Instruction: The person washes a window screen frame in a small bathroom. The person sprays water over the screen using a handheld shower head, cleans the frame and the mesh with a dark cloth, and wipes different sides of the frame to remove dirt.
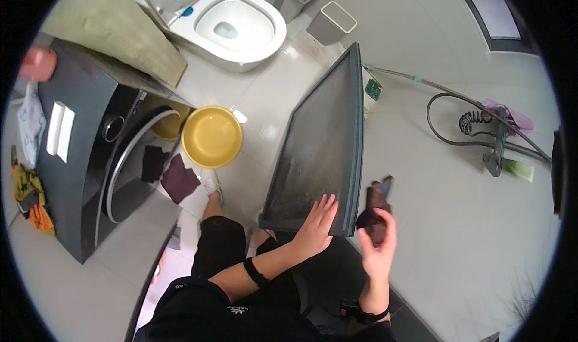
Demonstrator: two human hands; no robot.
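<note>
A dark-framed mesh window screen point(316, 143) stands tilted in front of me, its lower end near my lap. My left hand point(318, 227) lies with spread fingers against the mesh and frame near that lower end. To the right of the frame, my right hand point(379, 245) grips a bunched dark maroon cloth point(377, 206), slightly blurred. The cloth's far end sticks up beyond my fingers. Whether the cloth touches the frame, I cannot tell. The mesh looks dusty or stained in its lower half.
A yellow basin point(212, 136) and a maroon cloth point(179, 178) lie on the tiled floor, beside a front-loading washing machine point(86, 129). Beyond are a toilet point(235, 26) and a grey bin point(331, 23). A shower hose point(445, 141) hangs at the right wall.
</note>
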